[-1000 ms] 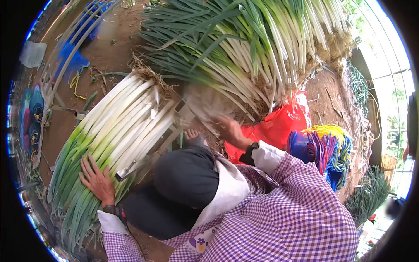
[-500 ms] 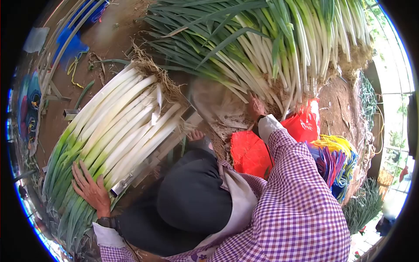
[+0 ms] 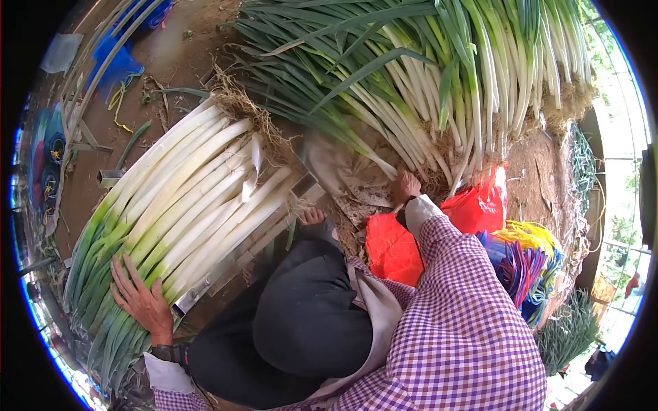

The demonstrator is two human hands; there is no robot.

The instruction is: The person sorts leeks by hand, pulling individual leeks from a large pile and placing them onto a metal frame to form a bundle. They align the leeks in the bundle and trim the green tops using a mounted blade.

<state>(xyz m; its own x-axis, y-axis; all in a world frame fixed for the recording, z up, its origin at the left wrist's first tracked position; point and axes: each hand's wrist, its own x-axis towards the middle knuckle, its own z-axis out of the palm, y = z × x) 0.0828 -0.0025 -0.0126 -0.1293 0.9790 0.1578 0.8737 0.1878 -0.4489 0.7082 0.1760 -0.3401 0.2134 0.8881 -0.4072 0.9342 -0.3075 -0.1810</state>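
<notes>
Left hand (image 3: 142,301) is laid with spread fingers on the leaves of the leek bundle (image 3: 185,198); right hand (image 3: 407,186) is placed at the root end of the leek pile (image 3: 418,89), beside a white stalk (image 3: 379,161), its fingertips hidden, so that pinching cannot be told. The bundle's long axis is set obliquely along a metal rail (image 3: 192,297), roots directed to the upper right, leaves to the lower left, past the rail's lower end. A second rail (image 3: 108,178) is mostly covered by the bundle, and the pile's tops are cut off by the view's upper border. Red plastic (image 3: 392,250) is partly hidden by the right sleeve (image 3: 466,281); whether a bag is formed, and what is held, cannot be made out.
</notes>
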